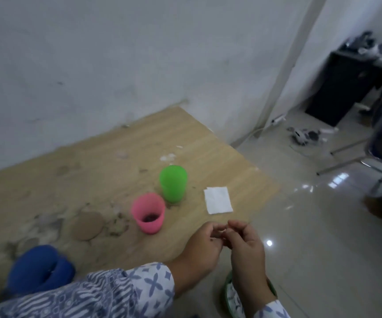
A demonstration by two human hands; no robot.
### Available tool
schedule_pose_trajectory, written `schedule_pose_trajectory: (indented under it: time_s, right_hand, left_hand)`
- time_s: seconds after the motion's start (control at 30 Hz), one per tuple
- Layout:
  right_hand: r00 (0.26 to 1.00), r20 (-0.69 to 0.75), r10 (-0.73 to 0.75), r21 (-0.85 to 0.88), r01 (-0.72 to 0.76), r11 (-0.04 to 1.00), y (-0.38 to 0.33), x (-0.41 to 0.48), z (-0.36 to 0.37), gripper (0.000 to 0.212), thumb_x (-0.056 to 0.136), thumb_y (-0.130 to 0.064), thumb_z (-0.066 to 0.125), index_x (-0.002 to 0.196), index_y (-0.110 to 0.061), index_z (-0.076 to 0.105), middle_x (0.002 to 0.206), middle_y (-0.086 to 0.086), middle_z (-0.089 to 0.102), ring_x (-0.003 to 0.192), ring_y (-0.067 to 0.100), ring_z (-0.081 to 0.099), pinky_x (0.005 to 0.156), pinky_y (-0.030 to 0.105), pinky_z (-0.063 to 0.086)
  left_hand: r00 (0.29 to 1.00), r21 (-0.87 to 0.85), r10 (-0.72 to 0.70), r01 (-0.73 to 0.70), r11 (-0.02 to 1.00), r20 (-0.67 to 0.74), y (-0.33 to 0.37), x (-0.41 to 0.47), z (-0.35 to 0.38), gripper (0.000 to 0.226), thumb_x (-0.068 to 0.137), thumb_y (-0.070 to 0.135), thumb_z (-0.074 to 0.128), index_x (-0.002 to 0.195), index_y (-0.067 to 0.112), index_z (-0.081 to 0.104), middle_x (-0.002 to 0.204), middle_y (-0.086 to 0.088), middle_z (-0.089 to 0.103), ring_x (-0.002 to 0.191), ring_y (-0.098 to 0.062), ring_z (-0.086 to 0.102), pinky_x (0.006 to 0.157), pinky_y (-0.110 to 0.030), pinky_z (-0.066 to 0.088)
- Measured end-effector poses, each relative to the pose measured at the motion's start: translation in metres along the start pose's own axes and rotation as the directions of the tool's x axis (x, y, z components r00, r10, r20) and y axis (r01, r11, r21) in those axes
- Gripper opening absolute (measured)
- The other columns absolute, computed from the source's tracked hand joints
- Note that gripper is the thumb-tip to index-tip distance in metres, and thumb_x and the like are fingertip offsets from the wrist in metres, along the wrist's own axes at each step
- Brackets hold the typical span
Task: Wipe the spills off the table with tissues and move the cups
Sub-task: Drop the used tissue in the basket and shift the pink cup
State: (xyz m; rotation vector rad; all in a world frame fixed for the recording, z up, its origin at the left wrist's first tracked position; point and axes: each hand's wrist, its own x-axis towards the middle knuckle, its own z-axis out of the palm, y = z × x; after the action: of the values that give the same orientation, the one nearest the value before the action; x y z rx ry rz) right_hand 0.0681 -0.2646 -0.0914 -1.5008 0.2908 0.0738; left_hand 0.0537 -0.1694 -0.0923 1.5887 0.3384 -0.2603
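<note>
I see the tissue lying flat on the desk, near its right edge, just right of the green cup. It looks thin, soft and very light; I judge it will crumple easily and tear when wet, so I would pinch it at a corner or gather it from the middle. The cups look like light, stiff plastic; I would take each around its wall. The pink cup has something dark at the bottom, so it should stay upright.

My left hand and right hand meet above the near desk edge, fingers curled narrow, tips almost touching. Maybe they pinch a small scrap; I cannot tell. The tissue lies just beyond the fingers, apart from them. The spills are well to the left.
</note>
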Motion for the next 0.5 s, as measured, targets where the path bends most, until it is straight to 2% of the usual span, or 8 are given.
schedule_pose_trajectory:
  time_s: [0.1, 0.23, 0.37, 0.43, 0.5]
  right_hand:
    - [0.988, 0.147, -0.036, -0.027, 0.041, 0.999, -0.004, -0.014, 0.035, 0.017, 0.083, 0.009, 0.054, 0.086, -0.006, 0.062, 0.079, 0.016, 0.067, 0.072, 0.025, 0.066, 0.059, 0.025, 0.053]
    - [0.949, 0.314, -0.024, -0.101, 0.058, 0.993, 0.004, -0.033, 0.074, 0.018, 0.082, 0.011, 0.054, 0.08, -0.005, 0.064, 0.069, 0.01, 0.066, 0.059, 0.014, 0.06, 0.053, 0.02, 0.05]
    - [0.918, 0.396, 0.011, -0.234, 0.09, 0.968, 0.028, -0.048, 0.104, 0.027, 0.078, 0.008, 0.058, 0.07, -0.015, 0.066, 0.057, 0.004, 0.064, 0.057, 0.018, 0.057, 0.057, 0.03, 0.049]
    - [0.894, 0.447, 0.023, -0.3, 0.125, 0.946, 0.039, -0.053, 0.118, 0.023, 0.077, 0.001, 0.06, 0.069, -0.019, 0.067, 0.059, 0.005, 0.065, 0.06, 0.022, 0.058, 0.063, 0.038, 0.05]
    - [0.876, 0.48, 0.041, -0.36, 0.154, 0.92, 0.045, -0.058, 0.131, 0.029, 0.078, 0.002, 0.06, 0.071, -0.024, 0.068, 0.065, 0.004, 0.067, 0.066, 0.024, 0.061, 0.068, 0.041, 0.051]
  left_hand:
    - [0.992, -0.018, 0.034, -0.036, 0.999, -0.124, -0.002, -0.018, -0.04, 0.029, 0.089, -0.006, 0.048, 0.11, 0.012, 0.058, 0.099, -0.003, 0.066, 0.065, 0.009, 0.059, 0.059, -0.008, 0.041]
    - [0.963, -0.013, 0.019, -0.024, 1.0, -0.27, -0.016, -0.042, -0.081, 0.033, 0.087, -0.005, 0.05, 0.097, 0.025, 0.058, 0.094, 0.003, 0.066, 0.064, 0.009, 0.058, 0.059, -0.008, 0.04]
    - [0.907, -0.016, -0.043, 0.04, 0.999, -0.419, -0.037, -0.06, -0.111, 0.032, 0.086, -0.003, 0.052, 0.095, 0.027, 0.058, 0.099, 0.001, 0.063, 0.075, -0.003, 0.056, 0.061, -0.01, 0.04]
    - [0.876, -0.024, -0.069, 0.066, 0.998, -0.477, -0.044, -0.066, -0.125, 0.029, 0.089, -0.001, 0.049, 0.098, 0.026, 0.057, 0.099, 0.004, 0.06, 0.078, -0.003, 0.054, 0.061, -0.01, 0.039]
    - [0.855, -0.012, -0.083, 0.089, 0.996, -0.512, -0.048, -0.07, -0.14, 0.026, 0.092, 0.003, 0.047, 0.103, 0.025, 0.053, 0.101, 0.009, 0.056, 0.086, -0.005, 0.053, 0.064, -0.01, 0.039]
